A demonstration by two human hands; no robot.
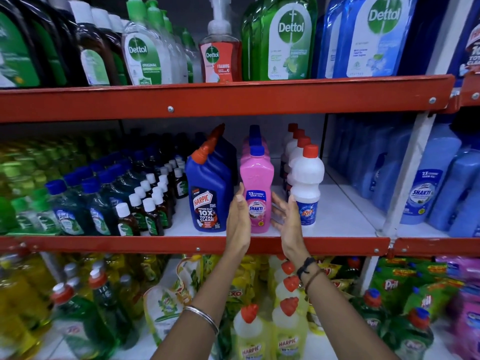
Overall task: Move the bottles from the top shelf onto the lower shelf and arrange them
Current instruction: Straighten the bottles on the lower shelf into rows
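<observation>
A pink Shakti bottle (257, 175) with a blue cap stands upright at the front of the middle shelf (340, 216), heading a row of like bottles. My left hand (237, 219) lies flat against its left side, fingers straight. My right hand (287, 219) is at its right side with fingers spread, fingertips at or just off the bottle's base. Neither hand is closed around it. On the top shelf (233, 100) stand a red Dettol foaming pump bottle (219, 58), a large green Dettol bottle (283, 35) and a large blue one (368, 35).
A blue Harpic bottle (207, 183) stands just left of the pink one and a white Rin bottle (306, 178) just right, each heading a row. Small dark bottles (148, 203) crowd the shelf's left. Bare white shelf lies right of the Rin row. Yellow Harpic bottles (288, 331) fill the shelf below.
</observation>
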